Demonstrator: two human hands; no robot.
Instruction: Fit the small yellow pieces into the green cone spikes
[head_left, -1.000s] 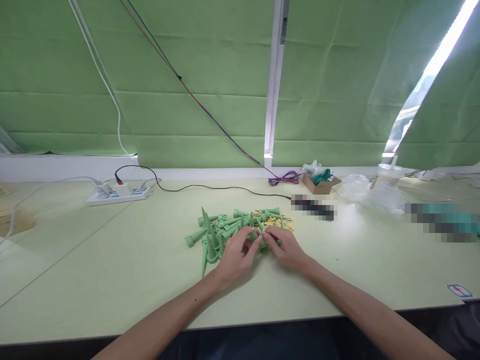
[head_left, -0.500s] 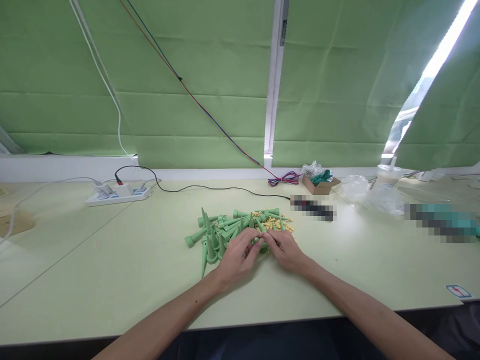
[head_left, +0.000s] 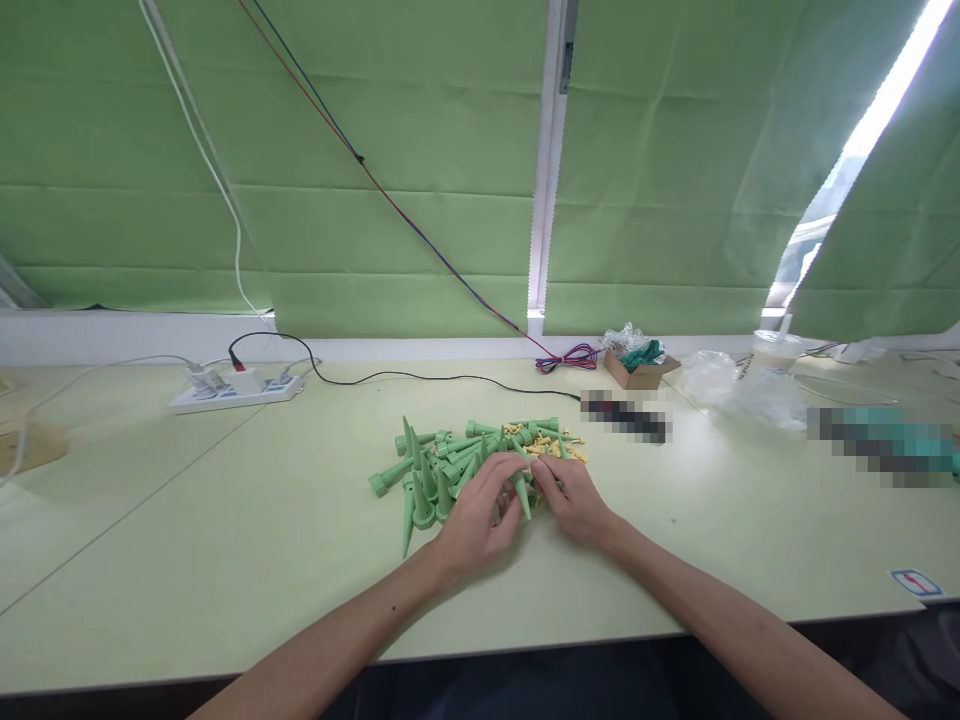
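Note:
My left hand is closed on a green cone-shaped piece, whose tip points down toward the table's front edge. Close beside it, my right hand has its thumb and fingers pinched at the upper end of that piece; anything small between them is too hidden to make out. Both hands are over the right front of a pile of green spiked pieces, some upright and some lying down. Small yellow parts lie scattered behind my right hand.
On the pale table, a white power strip lies at the left. Behind the pile are a black cable and coiled wires. A small cardboard box, clear plastic bags and a cup stand toward the right.
The green piece between my hands has turned, and its pointed end now shows, aimed toward me. My left fingers have spread somewhat around it. My right hand has barely moved.

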